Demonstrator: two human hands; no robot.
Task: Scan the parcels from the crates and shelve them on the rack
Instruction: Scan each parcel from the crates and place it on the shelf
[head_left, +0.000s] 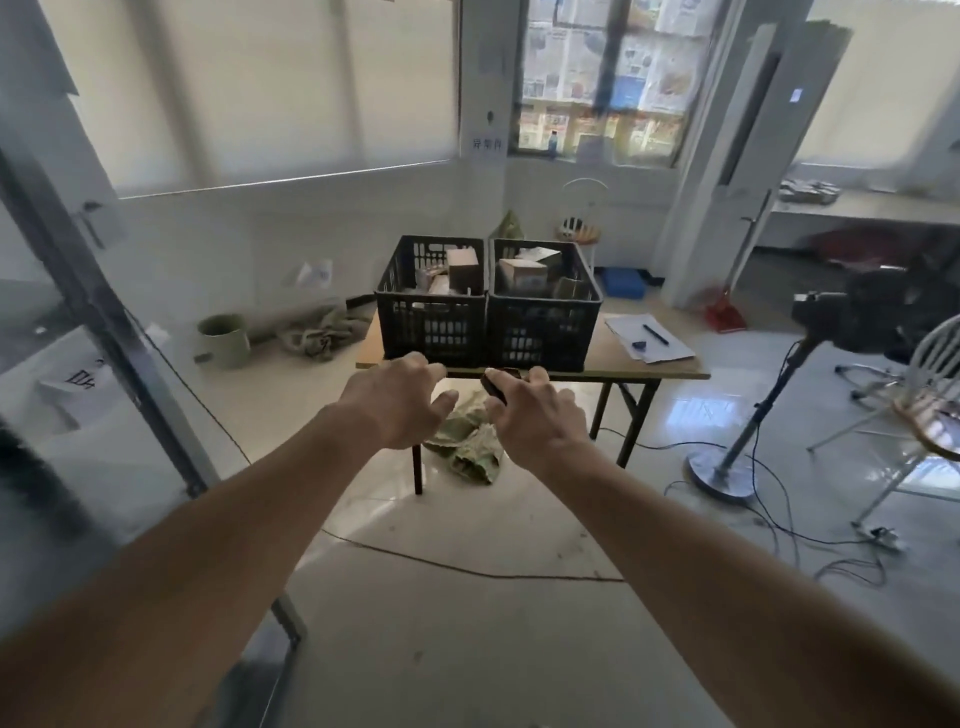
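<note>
Parcels (522, 274), brown cardboard, jumbled inside two black slatted crates (540, 322)

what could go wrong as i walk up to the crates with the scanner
Cables trail across the floor between you and the table; a foot could catch one. A crumpled bag lies by the table's near legs, another trip point. The right hand holds the scanner only partly in view, so it might slip.
</note>
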